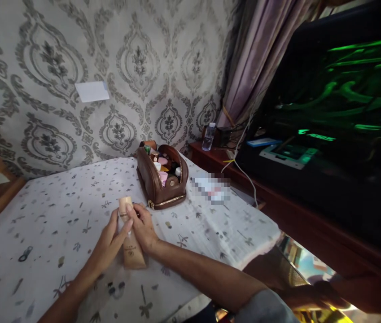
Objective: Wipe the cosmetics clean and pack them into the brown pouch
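A beige squeeze tube with dark print stands between my hands, cap end pointing away from me and flat end towards me. My left hand wraps its left side, the thumb lying across the tube. From the right, my right hand closes on the upper part near the cap, its thumb resting just below the cap's top. Beyond the hands sits a brown cosmetic bag, unzipped at the top. Several small bottles and tubes, among them a pink-capped one, fill it.
A patterned white cloth covers the surface under the bag. Right of the bag lies a flat, pixelated item. A clear bottle stands on the red-brown desk, where a white cable hangs. A dark glass panel rises at the right.
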Motion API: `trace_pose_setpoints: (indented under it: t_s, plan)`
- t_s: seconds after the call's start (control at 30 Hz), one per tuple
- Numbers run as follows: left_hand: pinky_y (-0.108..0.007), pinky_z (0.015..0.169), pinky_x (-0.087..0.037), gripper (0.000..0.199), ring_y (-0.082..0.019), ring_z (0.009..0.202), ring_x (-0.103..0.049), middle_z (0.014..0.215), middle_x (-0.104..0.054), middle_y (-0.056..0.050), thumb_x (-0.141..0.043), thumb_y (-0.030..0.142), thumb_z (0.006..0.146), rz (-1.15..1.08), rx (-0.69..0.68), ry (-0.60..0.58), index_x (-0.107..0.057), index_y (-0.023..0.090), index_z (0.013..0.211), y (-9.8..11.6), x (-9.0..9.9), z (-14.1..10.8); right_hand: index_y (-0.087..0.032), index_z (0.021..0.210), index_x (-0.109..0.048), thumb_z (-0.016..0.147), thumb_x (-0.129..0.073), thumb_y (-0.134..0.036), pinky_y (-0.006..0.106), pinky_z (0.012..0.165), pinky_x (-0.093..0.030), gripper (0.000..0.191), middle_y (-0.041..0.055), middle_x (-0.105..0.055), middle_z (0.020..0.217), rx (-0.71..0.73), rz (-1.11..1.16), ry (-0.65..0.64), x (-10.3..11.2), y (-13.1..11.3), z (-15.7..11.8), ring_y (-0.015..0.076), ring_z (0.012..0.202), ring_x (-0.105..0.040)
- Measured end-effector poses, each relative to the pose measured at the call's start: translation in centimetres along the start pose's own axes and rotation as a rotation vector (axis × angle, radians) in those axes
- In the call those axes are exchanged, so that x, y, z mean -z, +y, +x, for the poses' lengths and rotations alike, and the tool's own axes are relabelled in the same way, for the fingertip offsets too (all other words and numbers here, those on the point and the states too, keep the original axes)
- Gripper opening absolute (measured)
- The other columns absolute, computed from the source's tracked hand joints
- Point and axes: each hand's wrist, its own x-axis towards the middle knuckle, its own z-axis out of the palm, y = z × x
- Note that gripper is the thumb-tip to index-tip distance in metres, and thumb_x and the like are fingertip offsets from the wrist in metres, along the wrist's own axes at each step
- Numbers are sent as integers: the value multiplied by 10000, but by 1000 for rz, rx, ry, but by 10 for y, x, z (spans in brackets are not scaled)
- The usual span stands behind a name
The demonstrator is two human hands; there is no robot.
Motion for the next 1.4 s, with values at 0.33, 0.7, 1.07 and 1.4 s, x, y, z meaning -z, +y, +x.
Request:
trace_pose_setpoints:
  t_s: [0.33, 0.7, 1.07, 1.4]
  plan:
    - [-311, 904, -496, 495, -246, 1081, -618, 1141, -667, -55, -639, 422, 840, -55, -24, -281, -534, 215, 1277, 6, 30, 8, -207, 907, -642, 797, -636, -584, 259, 598, -387, 392, -28, -524, 714, -50, 173, -104, 8, -6, 17, 134, 650, -466]
    - [-245, 579, -349, 219, -188, 692, -567, 804, -597, 7, -555, 454, 880, 837, -135, -298, -539, 237, 907, 20, 88, -4, -209, 978, -644, 703, -777, -506, 246, 545, -404, 426, -18, -586, 767, -130, 165, -463, 11, 5, 23, 129, 665, -522]
    - [-250, 582, -351, 274, -189, 738, -608, 862, -638, -34, -387, 413, 1015, 1038, -290, -86, -570, 210, 993, -4, 83, -9, -210, 930, -639, 667, -834, -433, 279, 629, -482, 397, -26, -645, 805, -230, 243, -506, 22, 16, 29, 121, 641, -608]
    - [-308, 732, -489, 305, -226, 970, -569, 1040, -553, -77, -396, 415, 1010, 984, -377, 120, -550, 193, 1151, -14, 62, -11, -201, 835, -604, 676, -811, -452, 285, 675, -445, 362, -26, -625, 741, -60, -83, -486, 31, 22, 19, 135, 678, -564]
